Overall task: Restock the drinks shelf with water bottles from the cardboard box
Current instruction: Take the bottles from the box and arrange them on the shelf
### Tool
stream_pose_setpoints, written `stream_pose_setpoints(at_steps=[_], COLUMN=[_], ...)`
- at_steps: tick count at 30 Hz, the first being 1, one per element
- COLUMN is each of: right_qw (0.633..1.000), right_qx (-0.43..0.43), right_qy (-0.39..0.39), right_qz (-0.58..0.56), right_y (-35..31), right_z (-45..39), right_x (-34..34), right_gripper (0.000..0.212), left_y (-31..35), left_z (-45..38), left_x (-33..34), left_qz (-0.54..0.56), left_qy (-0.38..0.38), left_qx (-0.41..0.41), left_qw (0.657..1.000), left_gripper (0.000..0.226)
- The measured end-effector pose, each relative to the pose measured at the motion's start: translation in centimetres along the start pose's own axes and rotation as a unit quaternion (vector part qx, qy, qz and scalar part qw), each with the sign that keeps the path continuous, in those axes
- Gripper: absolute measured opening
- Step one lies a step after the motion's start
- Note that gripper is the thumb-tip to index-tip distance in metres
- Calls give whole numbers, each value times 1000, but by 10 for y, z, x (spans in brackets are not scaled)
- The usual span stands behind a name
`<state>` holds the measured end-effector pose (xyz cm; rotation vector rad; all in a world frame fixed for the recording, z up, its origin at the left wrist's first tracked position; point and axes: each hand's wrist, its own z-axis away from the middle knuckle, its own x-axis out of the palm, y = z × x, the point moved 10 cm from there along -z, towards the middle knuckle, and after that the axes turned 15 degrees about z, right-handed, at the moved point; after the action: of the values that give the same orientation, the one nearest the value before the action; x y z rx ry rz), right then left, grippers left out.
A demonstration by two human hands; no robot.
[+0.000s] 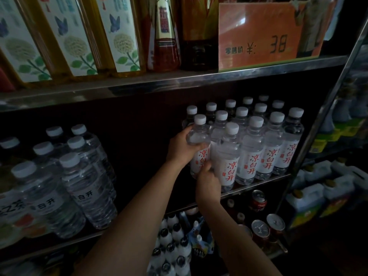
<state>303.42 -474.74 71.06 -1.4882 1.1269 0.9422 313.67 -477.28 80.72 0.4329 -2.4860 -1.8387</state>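
Setting a water bottle (199,148) at the left end of the red-lettered group (258,148), you have your left hand (180,148) wrapped around its shoulder, fingers curled over the clear plastic. Your right hand (208,182) is lower and nearer, fingers curled against the base of that bottle and the one just beside it; which of the 2 it really grips I cannot tell. The bottle stands upright on the middle shelf (264,181), touching its neighbours. That group already fills the right part of the shelf in several rows, so I judge the restock well along. A dark gap remains between it and the larger bottles (79,182) at the left. The cardboard box is out of view, so how many are left is unknown.
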Motion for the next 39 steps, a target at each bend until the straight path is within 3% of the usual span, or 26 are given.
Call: stream_pose_setpoints(at_steps=[4, 9, 14, 17, 20, 23, 29, 34, 39], right_qw=[999, 988, 980, 983, 985, 987, 997, 994, 995], right_qx=[20, 29, 0, -16, -9, -4, -34, -46, -36], right_qy=[-12, -26, -30, -47, -53, -46, -34, -70, -59], right_qz=[-28, -152, -198, -177, -164, -154, -59, -71, -75], right_y=[5, 12, 24, 39, 68, 104, 166, 220, 266], right_z=[4, 24, 42, 46, 58, 81, 146, 204, 259], right_x=[-1, -7, -31, -49, -66, -77, -103, -118, -139], right_gripper=[43, 53, 32, 20, 22, 22, 44, 56, 48], left_y=[4, -1, 7, 20, 30, 38, 45, 57, 63], left_z=[5, 13, 39, 58, 88, 128, 221, 299, 361], left_x=[0, 0, 3, 1, -11, -9, 21, 58, 97], left_qz=[-14, -19, -44, -111, -256, -320, -290, -269, -251], left_qy=[-1, 19, 41, 24, 19, 4, -15, -10, -41], left_qx=[4, -26, -41, -48, -66, -81, -105, -114, -125], left_qw=[1000, 999, 997, 992, 964, 944, 951, 956, 959], left_gripper=[63, 70, 65, 55, 43, 44, 47, 43, 37])
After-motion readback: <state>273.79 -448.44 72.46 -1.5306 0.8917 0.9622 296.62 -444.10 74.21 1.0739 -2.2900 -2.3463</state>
